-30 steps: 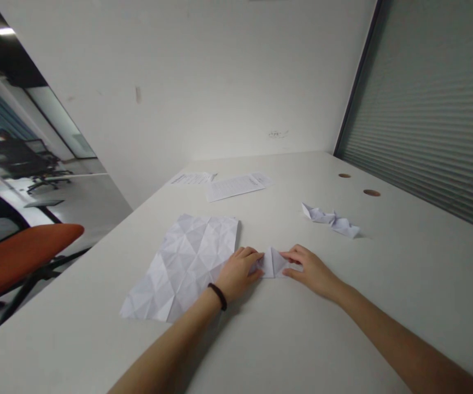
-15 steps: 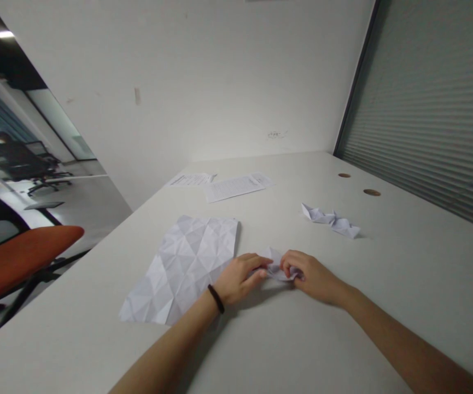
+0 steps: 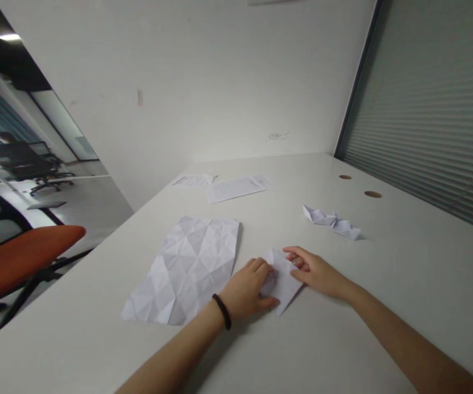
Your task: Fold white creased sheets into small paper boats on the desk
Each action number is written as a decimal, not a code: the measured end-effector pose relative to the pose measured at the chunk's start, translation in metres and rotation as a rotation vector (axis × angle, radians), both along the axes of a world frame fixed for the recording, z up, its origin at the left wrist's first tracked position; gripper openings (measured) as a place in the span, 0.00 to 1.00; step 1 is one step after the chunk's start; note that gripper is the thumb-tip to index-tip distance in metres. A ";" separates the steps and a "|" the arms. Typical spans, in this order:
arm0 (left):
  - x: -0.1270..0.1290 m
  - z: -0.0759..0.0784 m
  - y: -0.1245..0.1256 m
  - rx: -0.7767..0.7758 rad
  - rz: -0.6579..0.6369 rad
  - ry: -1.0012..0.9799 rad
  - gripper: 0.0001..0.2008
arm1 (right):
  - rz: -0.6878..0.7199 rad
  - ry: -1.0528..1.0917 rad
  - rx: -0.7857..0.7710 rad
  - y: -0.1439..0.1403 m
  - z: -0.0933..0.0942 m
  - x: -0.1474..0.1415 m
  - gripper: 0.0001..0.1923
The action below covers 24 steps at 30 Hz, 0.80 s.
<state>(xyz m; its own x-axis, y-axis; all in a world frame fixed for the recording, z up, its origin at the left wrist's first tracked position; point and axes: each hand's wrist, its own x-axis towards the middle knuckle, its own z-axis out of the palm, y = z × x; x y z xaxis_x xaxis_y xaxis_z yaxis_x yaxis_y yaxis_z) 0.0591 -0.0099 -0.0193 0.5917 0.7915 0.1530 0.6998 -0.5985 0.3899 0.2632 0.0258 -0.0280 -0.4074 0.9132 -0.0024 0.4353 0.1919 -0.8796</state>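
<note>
A small piece of folded white paper (image 3: pixel 287 284) lies between my hands, its right part a smooth flap with a pointed lower corner. My left hand (image 3: pixel 247 289), with a dark band at the wrist, holds the paper's left side, fingers curled over it and thumb along the lower edge. From the right, my right hand (image 3: pixel 316 272) grips the edge, thumb against the flap and fingers behind. To the left of my left hand lies a large creased paper sheet (image 3: pixel 187 268), covered in triangular fold lines. Farther back on the right sits a folded paper model (image 3: pixel 331 221) with pointed ends.
Printed sheets (image 3: pixel 236 189) lie toward the back of the white table (image 3: pixel 363 339). Two round holes (image 3: pixel 373 194) are near its right edge, beside a window with blinds (image 3: pixel 428 115). An orange chair (image 3: pixel 27 257) stands at the left, with a person seated farther off.
The small paper, earlier bunched between my fingertips, now shows a flat, broad flap. My left hand has moved slightly right and down; my right fingers have loosened and straightened along its edge.
</note>
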 end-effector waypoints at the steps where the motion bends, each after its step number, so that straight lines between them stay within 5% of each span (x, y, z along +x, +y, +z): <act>1: -0.001 -0.001 0.001 -0.001 0.008 0.000 0.24 | -0.012 0.047 -0.092 0.001 0.000 0.000 0.26; 6: -0.003 0.002 0.003 -0.003 0.044 -0.017 0.23 | -0.002 0.336 -0.297 0.003 0.006 0.001 0.27; 12: 0.003 0.012 -0.005 -0.069 0.105 -0.299 0.29 | 0.151 0.495 -0.127 -0.008 0.019 -0.007 0.23; 14: 0.006 0.012 -0.005 -0.075 0.100 -0.389 0.23 | 0.189 0.480 -0.062 -0.012 0.017 -0.012 0.24; 16: 0.006 0.011 -0.003 -0.091 0.127 -0.499 0.16 | 0.145 0.493 -0.008 -0.012 0.013 -0.017 0.23; 21: 0.004 0.001 0.004 -0.267 0.365 -0.722 0.20 | -0.204 0.464 0.181 -0.002 -0.004 -0.015 0.26; 24: 0.005 -0.001 0.003 -0.349 0.335 -0.736 0.21 | -0.165 0.439 -0.009 0.003 -0.009 -0.014 0.29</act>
